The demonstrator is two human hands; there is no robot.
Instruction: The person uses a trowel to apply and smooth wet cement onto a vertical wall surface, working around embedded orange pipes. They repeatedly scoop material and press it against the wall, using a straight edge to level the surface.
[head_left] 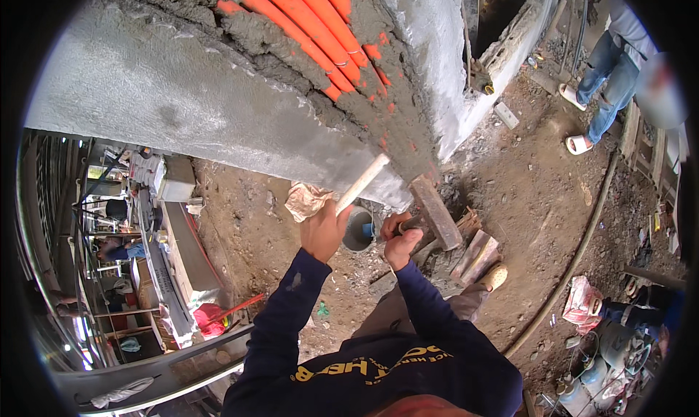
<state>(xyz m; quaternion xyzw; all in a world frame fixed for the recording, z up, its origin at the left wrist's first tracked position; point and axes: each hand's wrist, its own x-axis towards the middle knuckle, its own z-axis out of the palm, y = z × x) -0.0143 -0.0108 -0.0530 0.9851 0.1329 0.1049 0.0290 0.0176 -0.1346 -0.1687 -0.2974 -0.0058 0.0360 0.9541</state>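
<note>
Two hands at a freshly mortared wall: the left hand (322, 231) is wrapped tight round a pale wooden handle (362, 183), the right hand (401, 244) closed on a trowel (435, 211) low against the wet mortar (397, 136).

The handle looks stiff and light, best gripped low; its head is hidden, and the trowel's handle sits buried in the fist.

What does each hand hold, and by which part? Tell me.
The left hand grips a pale wooden handle near its lower end; its head is hidden. The right hand holds a dark tool by one end; its kind is unclear.
</note>
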